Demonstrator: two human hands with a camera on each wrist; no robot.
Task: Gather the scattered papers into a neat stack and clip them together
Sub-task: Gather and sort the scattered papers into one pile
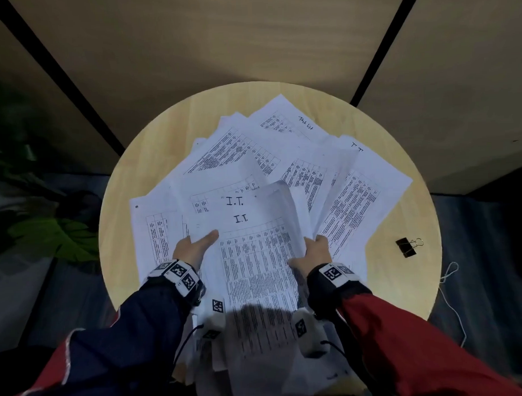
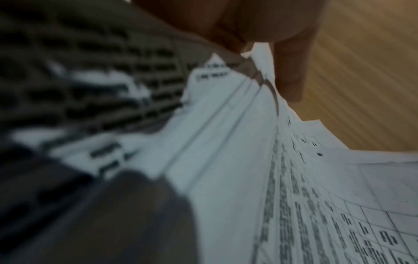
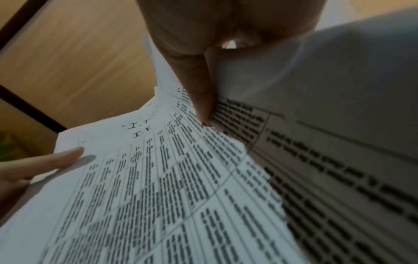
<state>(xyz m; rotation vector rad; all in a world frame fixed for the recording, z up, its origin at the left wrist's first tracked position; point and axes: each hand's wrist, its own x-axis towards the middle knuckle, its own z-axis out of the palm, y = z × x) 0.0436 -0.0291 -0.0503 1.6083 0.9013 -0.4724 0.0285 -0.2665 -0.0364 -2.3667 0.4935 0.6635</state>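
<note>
Printed white sheets lie fanned over a round wooden table. Both hands hold a lifted bundle of sheets near the table's front. My left hand grips the bundle's left edge, thumb on top, fingers hidden beneath. My right hand pinches the bundle's right edge, which curls upward. In the right wrist view the thumb presses on the top sheet. The left wrist view shows a finger along the paper edges. A black binder clip lies on the table to the right, apart from both hands.
Beige wall panels with black seams rise behind the table. Green plant leaves sit low on the left. A thin white cord hangs off the table's right edge. Bare wood shows around the clip.
</note>
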